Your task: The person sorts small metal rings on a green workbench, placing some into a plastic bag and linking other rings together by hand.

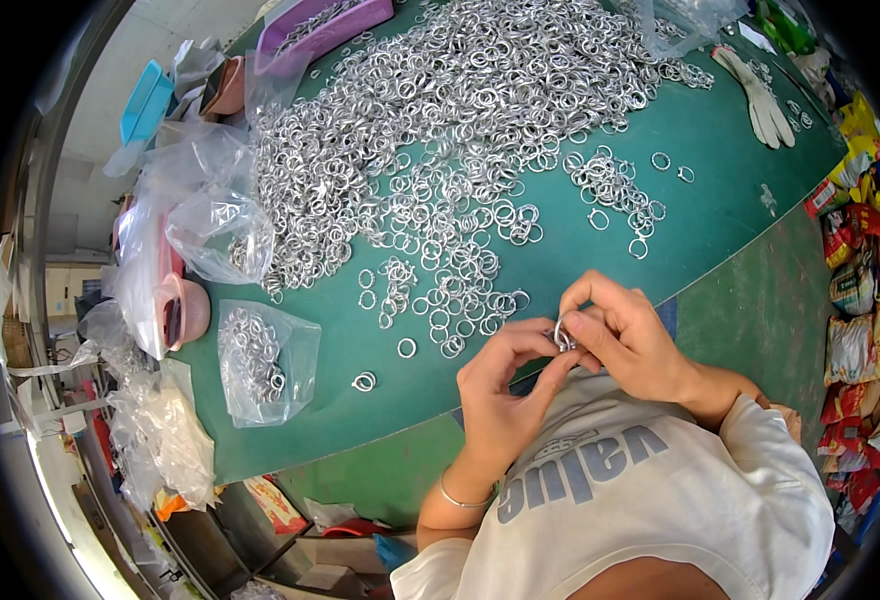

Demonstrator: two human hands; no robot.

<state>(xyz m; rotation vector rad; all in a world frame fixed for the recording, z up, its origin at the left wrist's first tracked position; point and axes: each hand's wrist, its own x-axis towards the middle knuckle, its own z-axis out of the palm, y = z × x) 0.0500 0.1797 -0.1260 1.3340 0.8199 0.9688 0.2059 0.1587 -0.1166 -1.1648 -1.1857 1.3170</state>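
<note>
My left hand [508, 385] and my right hand [625, 340] meet in front of my chest, just past the near edge of the green table [340, 430]. Between their fingertips are silver rings [561, 336]; one stands upright against my right thumb and forefinger. My left fingers pinch at the lower part of these rings, and their exact number is hidden. Beyond my hands spreads a large heap of silver rings [460, 90], with a looser cluster [460, 290] reaching toward me. A smaller group of rings [615, 190] lies to the right. Two rings [364, 381] rest together near the front edge.
On the left lie a clear bag of rings [260, 360], more plastic bags [210, 220] and a pink bowl [192, 312]. A purple tray [325, 30] stands at the back, a blue tray [147, 100] far left. A white glove [757, 98] lies back right; colourful packets [850, 330] line the right side.
</note>
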